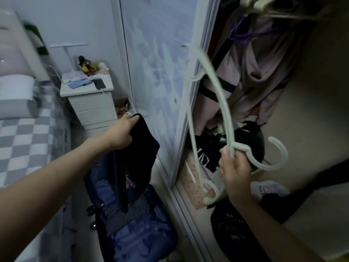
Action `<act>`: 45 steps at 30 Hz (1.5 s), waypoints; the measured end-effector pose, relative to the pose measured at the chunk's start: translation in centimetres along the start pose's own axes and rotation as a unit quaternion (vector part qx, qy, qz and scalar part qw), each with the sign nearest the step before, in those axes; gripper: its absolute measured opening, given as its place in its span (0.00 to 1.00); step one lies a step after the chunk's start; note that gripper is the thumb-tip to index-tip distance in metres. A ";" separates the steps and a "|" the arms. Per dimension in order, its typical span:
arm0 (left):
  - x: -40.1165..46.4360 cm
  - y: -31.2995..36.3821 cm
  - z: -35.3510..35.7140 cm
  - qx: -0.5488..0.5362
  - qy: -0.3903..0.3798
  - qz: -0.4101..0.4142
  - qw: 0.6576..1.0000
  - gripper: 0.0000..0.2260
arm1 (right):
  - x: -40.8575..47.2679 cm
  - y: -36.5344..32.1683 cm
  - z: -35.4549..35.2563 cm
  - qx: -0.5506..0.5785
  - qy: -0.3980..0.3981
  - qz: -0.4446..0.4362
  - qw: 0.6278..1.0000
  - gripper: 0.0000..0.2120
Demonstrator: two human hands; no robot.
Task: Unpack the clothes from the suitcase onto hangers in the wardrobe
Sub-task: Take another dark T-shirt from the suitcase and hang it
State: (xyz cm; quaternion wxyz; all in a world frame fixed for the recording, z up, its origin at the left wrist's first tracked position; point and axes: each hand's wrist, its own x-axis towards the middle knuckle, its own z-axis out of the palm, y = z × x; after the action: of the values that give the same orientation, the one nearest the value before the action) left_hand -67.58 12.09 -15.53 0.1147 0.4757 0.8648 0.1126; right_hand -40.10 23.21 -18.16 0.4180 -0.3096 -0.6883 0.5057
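By the wardrobe (302, 110), left fingers (132, 120) pinch a dark garment (137, 152), right fingers (226, 154) grip a hanger (213, 87).

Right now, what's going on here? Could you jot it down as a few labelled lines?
left hand: left hand grips a dark garment
right hand: right hand holds a pale hanger near its hook
suitcase: blue suitcase lies open below the garment
wardrobe: wardrobe open, clothes hanging inside
stage: garment not yet on hanger

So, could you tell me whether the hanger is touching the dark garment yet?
Apart. The head view shows the hanger and the dark garment separated by the wardrobe door.
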 end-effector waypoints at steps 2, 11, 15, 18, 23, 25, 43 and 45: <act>-0.2 -0.1 -0.6 -0.036 0.005 0.017 0.999 0.30 | 0.4 0.4 0.0 -0.054 -0.052 -0.006 0.997 0.12; -2.7 -0.8 -2.1 -0.196 0.078 0.012 0.977 0.31 | 4.7 0.0 -2.1 -0.223 -0.140 -0.055 0.963 0.05; -2.7 1.2 -3.2 -0.130 0.053 0.050 0.989 0.32 | 6.5 -2.2 0.9 -0.391 -0.212 -0.156 0.882 0.05; -2.8 3.7 -2.9 -0.110 0.036 0.098 0.988 0.31 | 6.2 -4.3 5.0 -0.362 -0.230 -0.187 0.884 0.05; -3.5 6.0 -3.6 -0.137 0.058 0.137 0.979 0.12 | 5.7 -4.9 10.7 -0.148 -0.260 0.003 0.954 0.08; -3.6 5.4 -4.5 -0.083 0.035 0.142 0.986 0.07 | 5.4 -4.8 11.4 -0.038 -0.277 0.058 0.958 0.12; -7.4 -0.3 -7.6 -0.253 0.086 0.129 0.955 0.02 | 7.4 1.6 11.2 -0.401 -0.457 0.088 0.790 0.15; -7.7 -2.0 -7.4 -0.281 0.151 0.082 0.944 0.06 | 7.2 2.4 10.3 -0.278 -0.390 0.161 0.863 0.19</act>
State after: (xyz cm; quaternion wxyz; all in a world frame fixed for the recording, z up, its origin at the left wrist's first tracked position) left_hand -67.39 3.87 -8.38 0.1020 0.4705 0.7636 0.4303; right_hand -52.53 25.53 -20.00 -0.0746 -0.2970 -0.8477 0.4332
